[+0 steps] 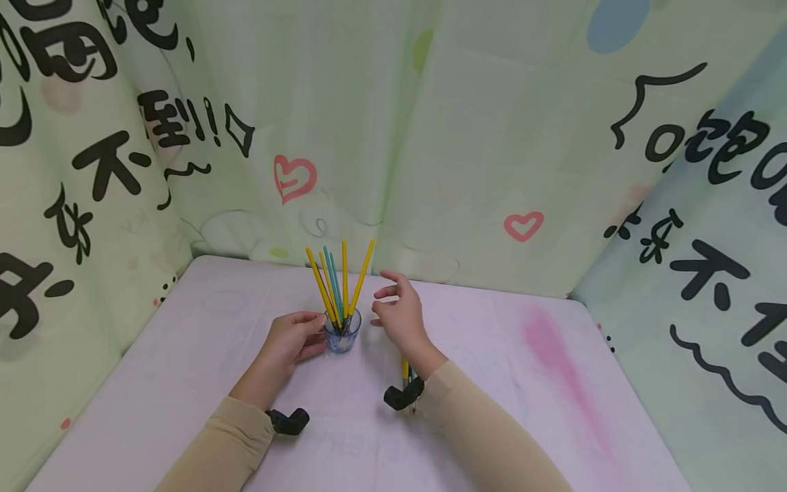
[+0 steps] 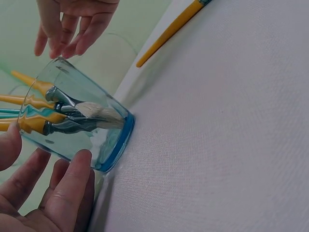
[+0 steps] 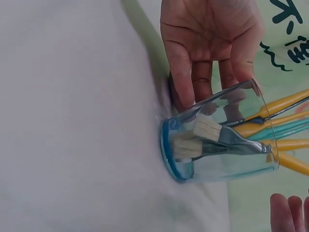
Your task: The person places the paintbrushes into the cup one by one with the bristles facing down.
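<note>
A clear drinking glass [image 1: 341, 339] with a blue base stands upright on the table. Several paintbrushes [image 1: 327, 287] with yellow and teal handles lean inside it, pale bristles [image 3: 187, 146] down at the bottom. On the glass's left side, my left hand [image 1: 295, 338] rests with extended, slightly bent fingers against the wall and its thumb by the rim. My right hand [image 1: 399, 311] hovers just right of the glass, fingers loosely bent and holding nothing. Beneath the right wrist lie more paintbrushes [image 1: 405, 370], partly hidden; one yellow handle [image 2: 169, 34] shows in the left wrist view.
The table [image 1: 492, 383] has a pale pink cover with a brighter pink streak [image 1: 562, 369] at right. A pale green printed curtain [image 1: 393, 137] hangs close behind the table and along both sides. Black wrist mounts [image 1: 289, 421] sit on both forearms, over beige sleeves.
</note>
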`<act>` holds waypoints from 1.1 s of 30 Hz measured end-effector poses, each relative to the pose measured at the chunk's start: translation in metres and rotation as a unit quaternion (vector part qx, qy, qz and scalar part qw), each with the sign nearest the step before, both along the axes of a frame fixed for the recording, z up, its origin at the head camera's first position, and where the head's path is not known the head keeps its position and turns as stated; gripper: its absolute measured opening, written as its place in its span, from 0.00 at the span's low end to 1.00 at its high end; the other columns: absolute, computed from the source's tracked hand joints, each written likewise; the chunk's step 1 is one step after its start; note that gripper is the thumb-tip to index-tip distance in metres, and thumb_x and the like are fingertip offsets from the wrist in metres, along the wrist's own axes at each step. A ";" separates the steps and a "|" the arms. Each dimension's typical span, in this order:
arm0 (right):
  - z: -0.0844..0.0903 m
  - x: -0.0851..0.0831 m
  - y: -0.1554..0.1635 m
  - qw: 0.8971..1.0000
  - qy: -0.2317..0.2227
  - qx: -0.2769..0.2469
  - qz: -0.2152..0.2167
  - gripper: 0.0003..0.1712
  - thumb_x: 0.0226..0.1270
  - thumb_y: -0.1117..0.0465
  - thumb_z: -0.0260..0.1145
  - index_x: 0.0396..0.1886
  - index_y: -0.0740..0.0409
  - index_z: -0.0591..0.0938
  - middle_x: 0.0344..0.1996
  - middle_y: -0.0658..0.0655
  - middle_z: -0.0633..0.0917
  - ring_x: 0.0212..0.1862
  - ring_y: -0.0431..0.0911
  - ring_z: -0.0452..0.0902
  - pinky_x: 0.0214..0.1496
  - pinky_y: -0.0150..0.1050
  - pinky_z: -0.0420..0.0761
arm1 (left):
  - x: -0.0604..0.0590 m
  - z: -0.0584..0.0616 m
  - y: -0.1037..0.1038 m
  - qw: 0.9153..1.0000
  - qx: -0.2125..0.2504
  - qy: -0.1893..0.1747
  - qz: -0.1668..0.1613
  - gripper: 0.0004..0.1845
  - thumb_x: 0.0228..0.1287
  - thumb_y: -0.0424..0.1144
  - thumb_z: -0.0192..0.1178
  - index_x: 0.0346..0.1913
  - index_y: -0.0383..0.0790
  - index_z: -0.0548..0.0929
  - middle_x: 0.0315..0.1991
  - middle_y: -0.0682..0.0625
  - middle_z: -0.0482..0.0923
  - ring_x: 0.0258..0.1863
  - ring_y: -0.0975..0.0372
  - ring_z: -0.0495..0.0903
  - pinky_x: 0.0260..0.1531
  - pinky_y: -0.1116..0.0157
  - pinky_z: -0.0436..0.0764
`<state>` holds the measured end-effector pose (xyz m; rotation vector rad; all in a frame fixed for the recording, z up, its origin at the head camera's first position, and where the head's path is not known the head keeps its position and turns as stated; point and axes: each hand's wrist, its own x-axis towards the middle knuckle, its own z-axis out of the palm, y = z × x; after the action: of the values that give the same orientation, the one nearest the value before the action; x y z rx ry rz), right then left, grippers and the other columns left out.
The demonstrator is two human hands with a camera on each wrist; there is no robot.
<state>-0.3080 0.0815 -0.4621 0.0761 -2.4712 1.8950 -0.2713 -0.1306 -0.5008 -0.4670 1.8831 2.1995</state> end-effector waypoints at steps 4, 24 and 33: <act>-0.001 0.004 0.007 1.000 -0.007 0.003 -0.004 0.37 0.70 0.73 0.66 0.76 0.45 0.75 0.49 0.63 0.83 0.48 0.68 0.86 0.35 0.41 0.94 | -0.001 0.000 -0.001 1.000 -0.003 -0.001 0.000 0.20 0.78 0.39 0.66 0.64 0.30 0.83 0.46 0.46 0.87 0.43 0.59 0.86 0.51 0.57 0.94; -0.019 0.017 0.044 0.997 -0.067 0.046 -0.018 0.37 0.71 0.71 0.71 0.76 0.50 0.73 0.44 0.60 0.83 0.39 0.56 0.88 0.30 0.41 0.93 | 0.000 -0.001 -0.001 1.000 -0.008 -0.003 0.000 0.19 0.78 0.40 0.66 0.64 0.32 0.83 0.50 0.43 0.87 0.45 0.58 0.87 0.54 0.56 0.93; -0.027 0.025 0.059 0.994 -0.088 0.067 -0.026 0.36 0.71 0.71 0.71 0.76 0.52 0.73 0.43 0.60 0.82 0.31 0.50 0.84 0.30 0.39 0.92 | -0.001 -0.002 -0.001 1.000 -0.010 -0.002 -0.001 0.19 0.78 0.40 0.66 0.64 0.32 0.83 0.51 0.43 0.87 0.46 0.57 0.86 0.54 0.56 0.93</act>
<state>-0.2831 0.1403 -0.4895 -0.1578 -2.6823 1.7869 -0.2722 -0.1315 -0.5030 -0.4722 1.9040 2.1790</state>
